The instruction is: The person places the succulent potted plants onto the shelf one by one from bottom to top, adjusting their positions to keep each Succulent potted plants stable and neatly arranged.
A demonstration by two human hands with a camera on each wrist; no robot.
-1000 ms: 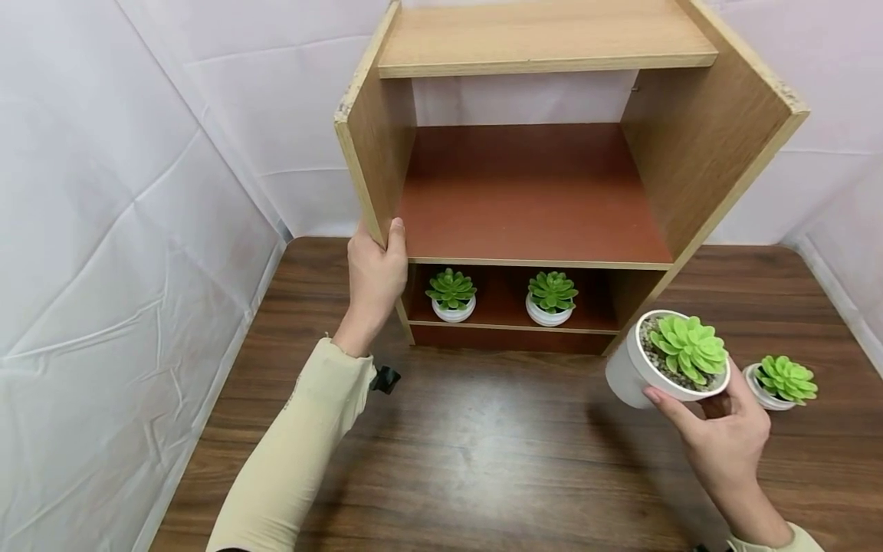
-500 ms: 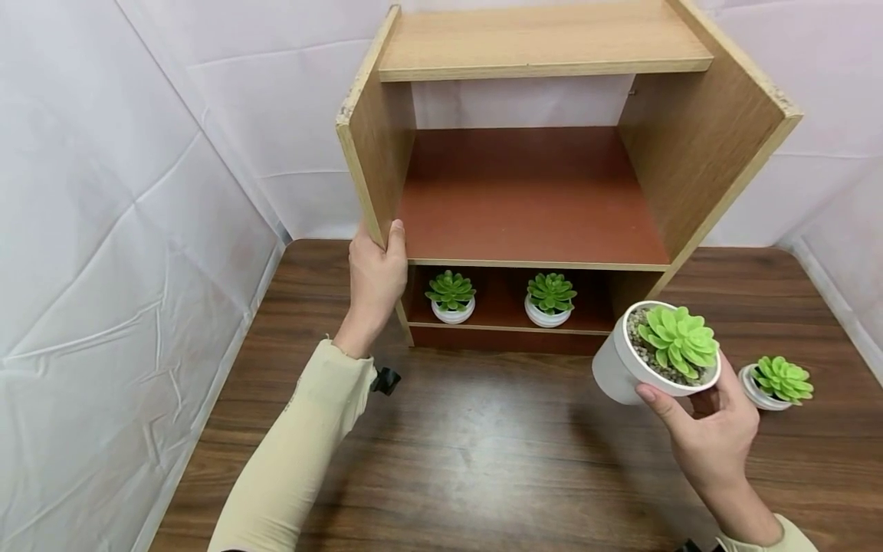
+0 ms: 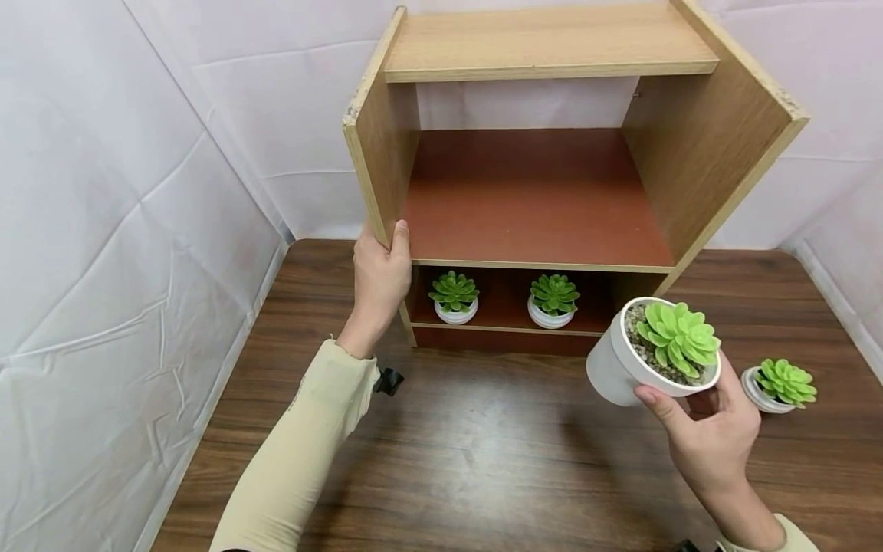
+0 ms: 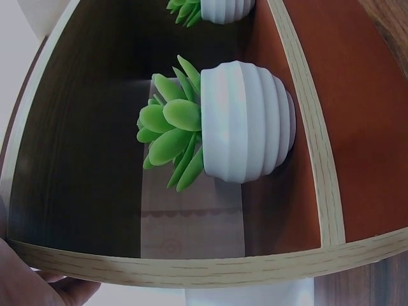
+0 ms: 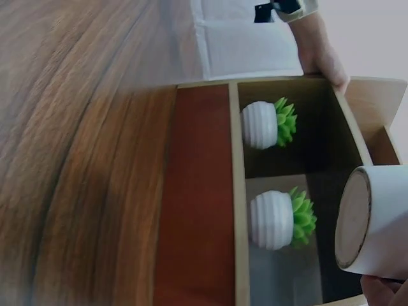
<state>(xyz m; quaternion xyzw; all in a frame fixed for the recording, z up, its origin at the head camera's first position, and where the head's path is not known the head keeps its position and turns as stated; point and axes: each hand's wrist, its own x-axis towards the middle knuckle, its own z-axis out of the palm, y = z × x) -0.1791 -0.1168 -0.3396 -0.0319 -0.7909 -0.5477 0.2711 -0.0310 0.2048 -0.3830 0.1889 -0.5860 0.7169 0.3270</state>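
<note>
My right hand grips a white potted succulent by its rim, thumb at the front. It is tilted to the right and held above the table, in front of the shelf's lower right corner. In the right wrist view the base of the white pot shows. My left hand grips the left side panel of the wooden shelf unit, thumb on the inner side. On the lower shelf stand two small succulents in ribbed white pots, the left one near that hand and the right one.
Another small potted succulent stands on the dark wooden table, right of and behind my right hand. The shelf unit's middle board is reddish brown. White cloth walls enclose the table at the back and sides.
My right hand has moved a little to the left and up with the larger potted succulent. My left hand keeps its grip on the side panel.
</note>
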